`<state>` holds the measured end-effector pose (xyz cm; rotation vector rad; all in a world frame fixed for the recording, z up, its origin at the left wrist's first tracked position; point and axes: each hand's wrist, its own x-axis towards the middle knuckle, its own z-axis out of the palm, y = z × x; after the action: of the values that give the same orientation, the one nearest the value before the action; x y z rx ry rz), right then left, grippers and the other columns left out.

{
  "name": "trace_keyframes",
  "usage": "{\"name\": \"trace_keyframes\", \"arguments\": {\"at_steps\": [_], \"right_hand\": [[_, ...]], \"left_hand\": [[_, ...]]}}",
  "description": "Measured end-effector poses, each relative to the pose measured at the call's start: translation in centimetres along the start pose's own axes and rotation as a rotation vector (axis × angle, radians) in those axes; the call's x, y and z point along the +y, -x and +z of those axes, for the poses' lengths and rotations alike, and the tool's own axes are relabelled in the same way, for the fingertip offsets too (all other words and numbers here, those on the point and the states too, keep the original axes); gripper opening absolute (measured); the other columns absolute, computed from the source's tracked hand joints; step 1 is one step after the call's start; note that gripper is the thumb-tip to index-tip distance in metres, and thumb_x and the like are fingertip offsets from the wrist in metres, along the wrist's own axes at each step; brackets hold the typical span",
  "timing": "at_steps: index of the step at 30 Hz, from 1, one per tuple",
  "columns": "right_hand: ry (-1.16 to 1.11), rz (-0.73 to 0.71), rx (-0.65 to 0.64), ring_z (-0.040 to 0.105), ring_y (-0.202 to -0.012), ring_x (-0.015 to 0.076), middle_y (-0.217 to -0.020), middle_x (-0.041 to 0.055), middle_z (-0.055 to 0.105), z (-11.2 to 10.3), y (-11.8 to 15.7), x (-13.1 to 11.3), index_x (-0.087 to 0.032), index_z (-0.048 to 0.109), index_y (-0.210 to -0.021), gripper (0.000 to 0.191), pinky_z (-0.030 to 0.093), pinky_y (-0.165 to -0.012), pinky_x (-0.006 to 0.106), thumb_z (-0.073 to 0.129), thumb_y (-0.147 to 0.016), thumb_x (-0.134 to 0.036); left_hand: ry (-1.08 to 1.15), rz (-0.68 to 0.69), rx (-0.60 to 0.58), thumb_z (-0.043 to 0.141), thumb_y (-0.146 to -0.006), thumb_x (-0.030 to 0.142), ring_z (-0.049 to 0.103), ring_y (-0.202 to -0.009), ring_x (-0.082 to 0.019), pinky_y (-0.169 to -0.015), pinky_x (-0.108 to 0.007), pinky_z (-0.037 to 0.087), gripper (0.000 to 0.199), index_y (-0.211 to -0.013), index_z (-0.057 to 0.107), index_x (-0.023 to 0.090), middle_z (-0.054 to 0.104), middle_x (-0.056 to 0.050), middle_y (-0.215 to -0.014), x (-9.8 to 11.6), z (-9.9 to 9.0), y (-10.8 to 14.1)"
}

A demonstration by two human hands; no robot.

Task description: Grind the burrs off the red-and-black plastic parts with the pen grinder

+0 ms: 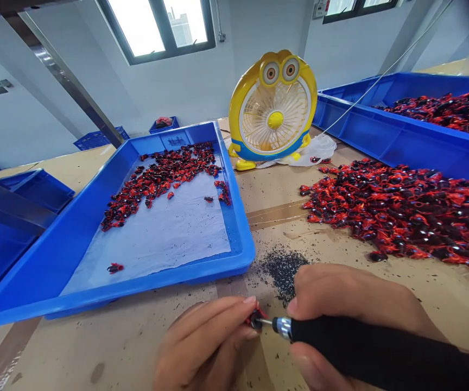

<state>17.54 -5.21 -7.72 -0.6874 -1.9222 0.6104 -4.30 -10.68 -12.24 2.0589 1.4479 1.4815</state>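
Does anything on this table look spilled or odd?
Yes. A heap of dark crumbs lies loose on the cardboard, between the white-lined blue tray and the right hand. It looks like a spill, though it may just be work waste. A dark spot also marks the cardboard near the bottom left.

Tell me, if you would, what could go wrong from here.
The tip of the black tool might slip off the small piece and jab the left hand, whose fingertips grip it close by. If the yellow fan is running, it may scatter the loose dark crumbs beside the blue tray.
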Motion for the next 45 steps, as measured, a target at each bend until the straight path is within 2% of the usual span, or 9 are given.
{"name": "trace_keyframes", "arguments": {"at_steps": [7,12,18,23,28,33,35,39,45], "right_hand": [[0.037,-0.003,0.017,0.061,-0.052,0.0075,-0.069,-0.0063,0.07,-0.1,-0.4,-0.1,-0.027,0.056,-0.095,0.02,0.046,-0.047,0.02,0.075,-0.088,-0.028],[0.05,-0.014,0.02,0.064,-0.054,0.0069,-0.07,-0.0069,0.071,0.2,-0.6,-0.1,-0.027,0.057,-0.097,0.017,0.048,-0.049,0.019,0.073,-0.092,-0.027],[0.031,-0.03,0.055,0.064,-0.053,0.0064,-0.069,-0.0075,0.071,0.4,-1.0,0.1,-0.026,0.058,-0.095,0.014,0.05,-0.051,0.017,0.071,-0.09,-0.026],[0.034,-0.05,0.06,0.058,-0.048,0.004,-0.066,-0.0095,0.067,0.2,-1.4,0.4,-0.025,0.059,-0.092,0.013,0.045,-0.047,0.014,0.069,-0.085,-0.022],[-0.01,-0.02,0.091,0.059,-0.05,0.0048,-0.069,-0.0091,0.068,0.6,-1.0,0.5,-0.026,0.061,-0.092,0.014,0.045,-0.048,0.016,0.072,-0.085,-0.023],[-0.015,-0.026,0.091,0.057,-0.047,0.0065,-0.068,-0.0084,0.069,0.6,-1.1,0.5,-0.027,0.06,-0.092,0.016,0.045,-0.044,0.018,0.073,-0.083,-0.022],[-0.002,-0.029,0.085,0.059,-0.048,0.0056,-0.069,-0.0084,0.069,0.4,-1.1,0.5,-0.027,0.06,-0.093,0.015,0.045,-0.046,0.016,0.072,-0.084,-0.023],[0.033,0.025,0.112,0.06,-0.05,0.0053,-0.069,-0.0089,0.068,0.4,-0.6,0.5,-0.028,0.062,-0.091,0.01,0.047,-0.049,0.017,0.071,-0.088,-0.027],[0.023,0.016,0.023,0.063,-0.051,0.0066,-0.071,-0.0079,0.07,-0.3,-0.5,0.8,-0.029,0.062,-0.095,0.018,0.05,-0.049,0.015,0.079,-0.087,-0.029]], "left_hand": [[0.043,-0.031,0.013,0.08,-0.099,0.022,0.084,-0.09,-0.011,-0.088,-0.015,0.066,0.028,-0.123,0.083,0.036,0.088,0.003,-0.112,0.2,0.3,0.0],[0.036,-0.013,-0.028,0.082,-0.094,0.013,0.084,-0.09,-0.014,-0.087,-0.018,0.068,0.038,-0.125,0.083,0.035,0.089,0.002,-0.113,0.2,-0.1,-0.4],[0.039,-0.054,-0.027,0.085,-0.091,0.017,0.086,-0.083,-0.018,-0.079,-0.022,0.071,0.038,-0.124,0.084,0.036,0.09,0.0,-0.106,0.1,-0.1,-0.7],[0.077,-0.059,-0.041,0.083,-0.093,0.015,0.086,-0.087,-0.016,-0.084,-0.021,0.07,0.037,-0.124,0.084,0.036,0.09,0.001,-0.109,-0.1,-0.1,-0.5],[0.081,-0.048,-0.046,0.082,-0.093,0.011,0.085,-0.092,-0.014,-0.089,-0.017,0.067,0.043,-0.126,0.083,0.037,0.089,0.004,-0.113,-0.1,-0.2,-0.6],[0.086,-0.048,-0.048,0.081,-0.093,0.011,0.085,-0.092,-0.011,-0.089,-0.014,0.066,0.042,-0.124,0.084,0.038,0.089,0.006,-0.112,-0.1,-0.2,-0.8],[0.068,-0.06,-0.031,0.082,-0.091,0.01,0.085,-0.091,-0.012,-0.088,-0.016,0.067,0.043,-0.123,0.084,0.038,0.089,0.005,-0.111,-0.2,-0.2,-0.6],[0.062,-0.063,-0.016,0.083,-0.094,0.017,0.086,-0.089,-0.017,-0.086,-0.022,0.069,0.031,-0.12,0.086,0.034,0.09,-0.001,-0.108,0.0,0.1,-0.4],[0.118,-0.039,-0.018,0.082,-0.095,0.016,0.085,-0.09,-0.012,-0.086,-0.015,0.066,0.034,-0.124,0.084,0.033,0.089,0.001,-0.108,0.2,0.2,-0.8]]}}
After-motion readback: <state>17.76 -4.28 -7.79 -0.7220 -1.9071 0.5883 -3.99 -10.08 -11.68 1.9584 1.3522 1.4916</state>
